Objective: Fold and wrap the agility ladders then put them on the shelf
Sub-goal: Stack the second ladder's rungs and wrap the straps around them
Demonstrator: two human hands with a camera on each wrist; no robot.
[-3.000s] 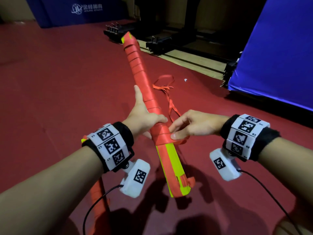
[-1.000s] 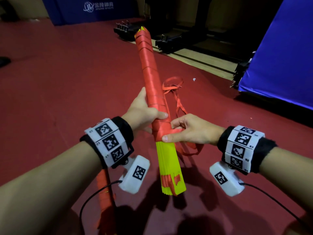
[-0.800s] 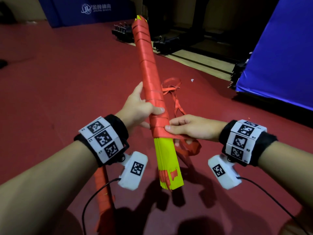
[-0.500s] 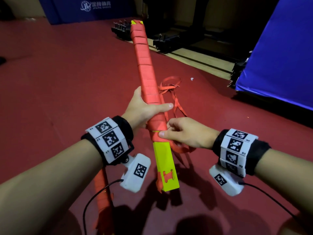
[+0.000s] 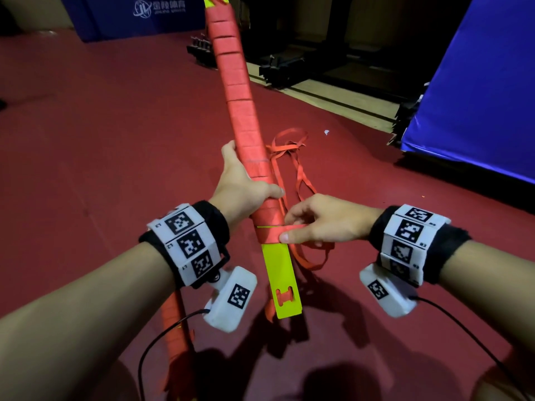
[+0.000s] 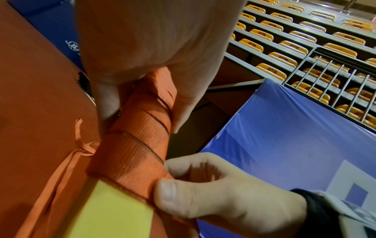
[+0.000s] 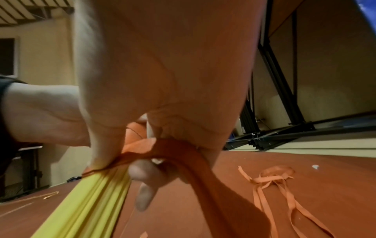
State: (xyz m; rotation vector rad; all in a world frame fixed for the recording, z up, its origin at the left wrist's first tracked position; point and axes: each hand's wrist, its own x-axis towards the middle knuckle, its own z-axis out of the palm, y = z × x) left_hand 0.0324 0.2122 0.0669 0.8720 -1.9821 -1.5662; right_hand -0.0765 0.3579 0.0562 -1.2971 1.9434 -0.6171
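A folded agility ladder bundle (image 5: 240,111) of stacked yellow rungs (image 5: 282,276) is held above the red floor, its far length spiralled in orange strap. My left hand (image 5: 246,195) grips the wrapped part around its middle. My right hand (image 5: 315,224) pinches the orange strap (image 5: 291,228) flat against the bundle at the lowest turn, thumb on top. In the left wrist view the thumb (image 6: 168,193) presses the strap's edge just above the bare yellow end (image 6: 114,212). Loose strap (image 5: 301,175) trails from my right hand to the floor.
A second orange-wrapped ladder bundle (image 5: 173,328) lies on the floor under my left forearm. A blue padded mat (image 5: 477,88) stands at the right, black metal frames (image 5: 289,68) at the back. Stadium seats (image 6: 305,32) rise behind a railing.
The bundle has turned in my left hand and its far end has risen. My right hand has carried the strap around for another turn and now pins it lower on the rungs.
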